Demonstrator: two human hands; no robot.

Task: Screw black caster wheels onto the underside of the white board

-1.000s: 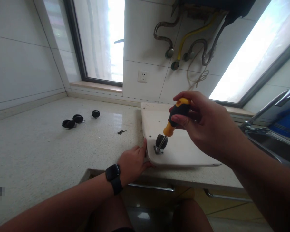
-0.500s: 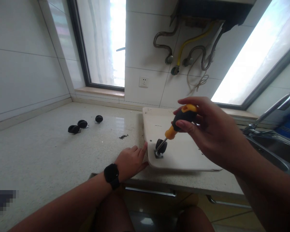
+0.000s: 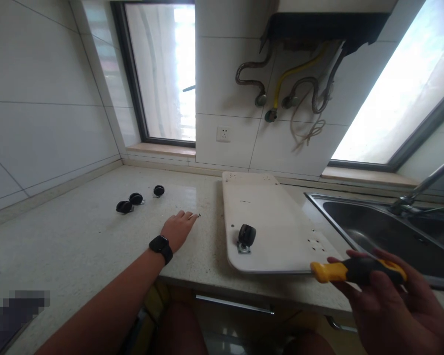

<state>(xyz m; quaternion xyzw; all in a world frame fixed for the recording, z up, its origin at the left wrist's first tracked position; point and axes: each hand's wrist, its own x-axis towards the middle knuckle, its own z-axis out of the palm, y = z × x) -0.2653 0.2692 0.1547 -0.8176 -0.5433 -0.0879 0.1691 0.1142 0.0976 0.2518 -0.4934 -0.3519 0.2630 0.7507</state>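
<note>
My left hand [image 3: 179, 229], with a black watch on the wrist, is low over the countertop left of the white board. Its fingertips are drawn together at the small dark screws [image 3: 199, 215], mostly hidden by the fingers. In my right hand [image 3: 388, 291] is a yellow-and-black screwdriver [image 3: 358, 271], held by the handle near the board's front right corner; its shaft cannot be made out. A black caster [image 3: 247, 235] stands on a metal plate near the front left corner of the white board [image 3: 270, 212]. More holes show at the board's other corners.
Three loose black casters [image 3: 135, 198] lie on the countertop [image 3: 77, 246] at the left. A metal sink [image 3: 355, 219] with a faucet [image 3: 407, 199] is at the right. Drawer handles [image 3: 235, 304] run below the counter's front edge. Hoses [image 3: 281, 74] hang on the wall.
My right hand has drawn the screwdriver away from the caster, down and to the right. My left hand has left the board's edge and moved left to the screws.
</note>
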